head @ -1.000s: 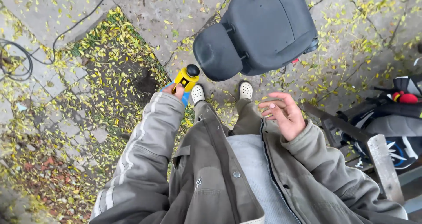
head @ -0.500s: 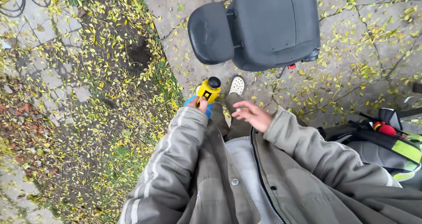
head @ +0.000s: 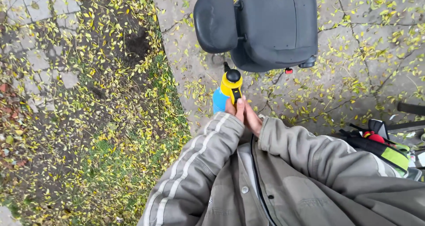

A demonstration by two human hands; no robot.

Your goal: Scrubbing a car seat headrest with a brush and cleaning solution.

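Left hand (head: 234, 108) wrapped around blue spray bottle (head: 220, 99) with yellow nozzle, right hand (head: 252, 119) pressed against it, just near of grey car seat (head: 265, 26) lying on leaf-strewn pavement (head: 354, 75).

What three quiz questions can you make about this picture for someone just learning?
1. True or false: the left hand holds a blue spray bottle with a yellow and black top.
2. Where is the right hand? A) on the grey seat B) pressed against the left hand at the bottle C) in a jacket pocket
3. Fill in the word: the grey seat lies on the paving, which is strewn with small yellow ______.

Key: 1 true; 2 B; 3 leaves.
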